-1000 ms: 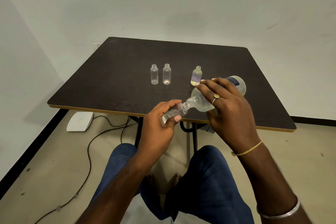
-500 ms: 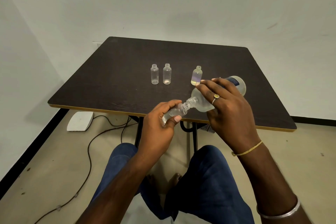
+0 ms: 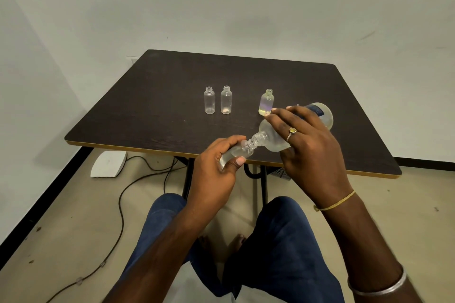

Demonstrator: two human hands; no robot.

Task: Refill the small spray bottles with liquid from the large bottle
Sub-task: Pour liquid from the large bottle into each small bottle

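Note:
My right hand [image 3: 310,147] grips the large clear bottle [image 3: 273,140], tipped down to the left with its threaded neck against the mouth of a small clear bottle [image 3: 237,152]. My left hand [image 3: 214,172] holds that small bottle tilted, just over the table's near edge. Three more small uncapped bottles stand upright on the dark table [image 3: 157,106]: two clear ones [image 3: 209,103] [image 3: 226,103] side by side and a third [image 3: 266,105] with yellowish liquid, just beyond my right fingers.
The table's near edge [image 3: 138,147] has a light trim. Under it are black metal legs [image 3: 188,177]. On the floor to the left lie a white object [image 3: 108,167] and a black cable [image 3: 120,206]. My knees are below the hands.

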